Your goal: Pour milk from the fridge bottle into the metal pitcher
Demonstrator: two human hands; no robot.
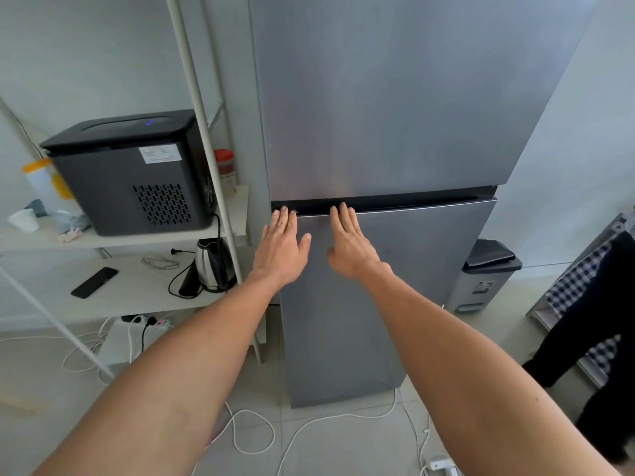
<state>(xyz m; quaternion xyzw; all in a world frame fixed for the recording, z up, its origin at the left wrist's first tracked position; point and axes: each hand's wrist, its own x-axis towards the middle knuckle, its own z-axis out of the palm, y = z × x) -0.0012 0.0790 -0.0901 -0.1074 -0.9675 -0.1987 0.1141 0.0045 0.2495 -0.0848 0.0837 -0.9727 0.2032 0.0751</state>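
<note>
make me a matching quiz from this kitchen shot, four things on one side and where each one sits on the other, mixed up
Things:
1. kettle
2. bin
3. phone
4. black machine

Places:
A. on the floor, right of the fridge
B. upper shelf, left of the fridge
C. lower shelf, nearest the fridge
D. lower shelf, further left

Pairs: 1-C, 2-A, 3-D, 4-B
</note>
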